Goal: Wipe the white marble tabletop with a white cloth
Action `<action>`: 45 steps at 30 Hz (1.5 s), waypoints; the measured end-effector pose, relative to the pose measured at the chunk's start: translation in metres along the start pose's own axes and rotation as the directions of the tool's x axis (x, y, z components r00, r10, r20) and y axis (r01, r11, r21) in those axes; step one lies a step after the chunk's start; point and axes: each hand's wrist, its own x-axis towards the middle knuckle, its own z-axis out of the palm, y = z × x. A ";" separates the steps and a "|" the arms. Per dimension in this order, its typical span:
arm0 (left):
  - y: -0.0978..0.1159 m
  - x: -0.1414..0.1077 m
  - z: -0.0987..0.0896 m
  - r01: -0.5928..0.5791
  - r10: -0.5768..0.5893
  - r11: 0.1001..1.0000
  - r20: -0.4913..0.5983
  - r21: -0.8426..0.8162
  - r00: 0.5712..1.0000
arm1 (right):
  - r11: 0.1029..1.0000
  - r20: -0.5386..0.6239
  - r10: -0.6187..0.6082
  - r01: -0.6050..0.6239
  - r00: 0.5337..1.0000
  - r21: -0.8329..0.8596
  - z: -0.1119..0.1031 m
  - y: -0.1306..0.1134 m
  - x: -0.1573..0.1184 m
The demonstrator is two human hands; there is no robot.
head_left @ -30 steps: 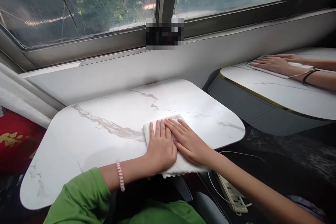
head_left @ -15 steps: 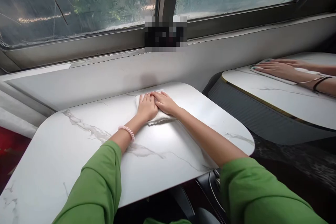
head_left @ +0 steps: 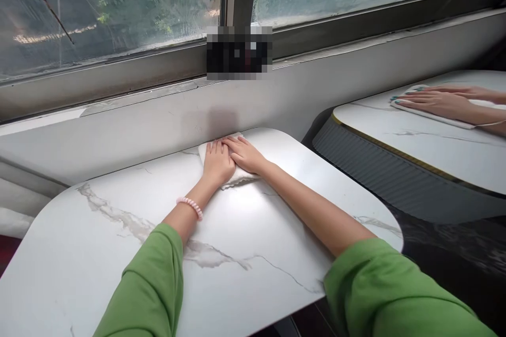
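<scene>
My left hand [head_left: 217, 163] lies flat on a folded white cloth [head_left: 239, 177], its fingers stretched toward the wall and a pink coiled band around the wrist. From the right, my right hand [head_left: 248, 156] rests on the same cloth, palm down, with its fingertips touching or overlapping the left fingers. Both hands press the cloth against a white marble-patterned table [head_left: 118, 268], close to its far edge by the wall. The palms hide most of the cloth; its ragged near edge and far corner show.
At the right, another person's hands [head_left: 443, 102] lie on a white cloth on a second marble-patterned table [head_left: 446, 152] with a ribbed grey side. A low white wall [head_left: 158, 137] runs behind both tables beneath windows [head_left: 150, 5]. A blurred-out dark object [head_left: 239, 55] is at the sill.
The view has shifted slightly, with the window frame moving left. My hands stay flat on the cloth in nearly the same place. The other person's hands have slid a little to the right.
</scene>
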 end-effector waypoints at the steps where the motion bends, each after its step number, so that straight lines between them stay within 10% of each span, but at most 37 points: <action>1: 0.008 -0.007 -0.001 0.001 -0.001 1.000 0.008 -0.005 1.000 | 1.000 0.020 0.003 -0.003 1.000 -0.005 -0.002 -0.001 -0.010; 12: 0.131 -0.116 -0.014 -0.138 0.149 0.983 0.084 -0.121 0.985 | 0.993 -0.034 -0.068 0.064 0.997 -0.098 -0.043 -0.012 -0.192; 18: 0.156 -0.139 -0.018 -0.235 0.242 0.969 0.077 -0.081 0.967 | 0.994 -0.055 -0.043 0.037 0.998 -0.104 -0.049 -0.016 -0.236; 27: 0.136 -0.107 -0.011 -0.213 0.222 0.967 0.049 -0.137 0.974 | 0.996 -0.063 0.040 -0.045 0.997 -0.080 -0.043 -0.004 -0.193; 45: 0.052 0.073 0.025 -0.039 0.034 0.994 -0.046 -0.103 0.998 | 0.998 -0.143 0.008 0.000 0.990 0.055 -0.011 0.099 0.004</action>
